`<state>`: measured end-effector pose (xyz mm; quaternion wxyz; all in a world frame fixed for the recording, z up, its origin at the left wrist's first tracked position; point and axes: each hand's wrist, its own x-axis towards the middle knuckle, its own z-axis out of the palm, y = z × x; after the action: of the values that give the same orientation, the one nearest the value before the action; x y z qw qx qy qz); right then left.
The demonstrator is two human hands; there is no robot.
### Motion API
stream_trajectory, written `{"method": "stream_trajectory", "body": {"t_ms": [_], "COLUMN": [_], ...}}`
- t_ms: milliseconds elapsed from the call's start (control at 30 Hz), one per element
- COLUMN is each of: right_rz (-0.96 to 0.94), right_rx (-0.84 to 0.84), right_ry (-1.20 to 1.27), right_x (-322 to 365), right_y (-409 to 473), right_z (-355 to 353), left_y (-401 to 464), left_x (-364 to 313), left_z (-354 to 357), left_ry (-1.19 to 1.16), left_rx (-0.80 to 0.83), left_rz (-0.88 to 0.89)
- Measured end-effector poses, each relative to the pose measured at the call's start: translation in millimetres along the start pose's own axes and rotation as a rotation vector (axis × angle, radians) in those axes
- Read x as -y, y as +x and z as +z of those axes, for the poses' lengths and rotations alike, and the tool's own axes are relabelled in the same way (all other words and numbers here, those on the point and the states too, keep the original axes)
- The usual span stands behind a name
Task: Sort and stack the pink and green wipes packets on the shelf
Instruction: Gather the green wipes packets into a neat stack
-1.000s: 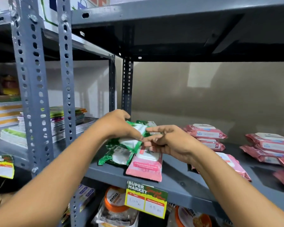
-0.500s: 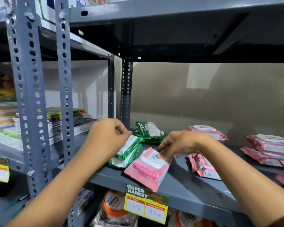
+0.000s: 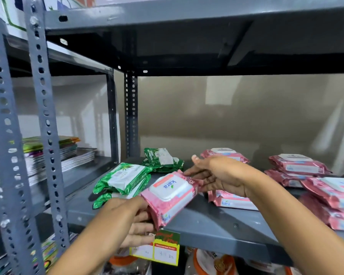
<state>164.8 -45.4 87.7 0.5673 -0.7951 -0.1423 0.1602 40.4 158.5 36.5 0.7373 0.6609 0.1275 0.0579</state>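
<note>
A pink wipes packet with a white lid is lifted a little above the front edge of the grey shelf. My left hand grips its near end from below. My right hand touches its far end with fingers spread. To the left lies a stack of green packets, with another green packet behind it. Pink packets lie at the back, under my right wrist, and in piles at the right.
Perforated grey uprights stand at the left, and a shelf board hangs close overhead. Stacked books fill the neighbouring bay. A yellow and green price tag hangs from the shelf's front edge, with jars below.
My left hand let go of the green packet, which now rests on the green stack, and took the pink packet's near end. The pink packet rose off the shelf and shifted right.
</note>
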Motion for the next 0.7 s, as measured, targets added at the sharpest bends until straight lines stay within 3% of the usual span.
{"method": "stream_trajectory", "body": {"t_ms": [233,433,567,700], "right_rz": [-0.162,-0.042,0.014,-0.114], "right_rx": [-0.335,-0.496,-0.524,-0.591], "right_ry": [0.270,0.176,0.034,-0.164], "right_x": [-3.7,-49.1,-65.2,-52.0], "right_y": [-46.6,-53.1,-48.0,-43.9], "right_z": [-70.9,-102.8,-112.8,-118.9], "left_y": [29.9,73.0,92.5,100.4], "left_x": [-45.7,-34.3,-22.6,-32.4], "left_z": [78.1,139.8,134.5,120.4], "left_ry": [0.121,0.411,0.656,0.857], "left_rx": [0.254,0.376,0.353,0.085], "left_rz": [0.191,0.163,0.304,0.510]}}
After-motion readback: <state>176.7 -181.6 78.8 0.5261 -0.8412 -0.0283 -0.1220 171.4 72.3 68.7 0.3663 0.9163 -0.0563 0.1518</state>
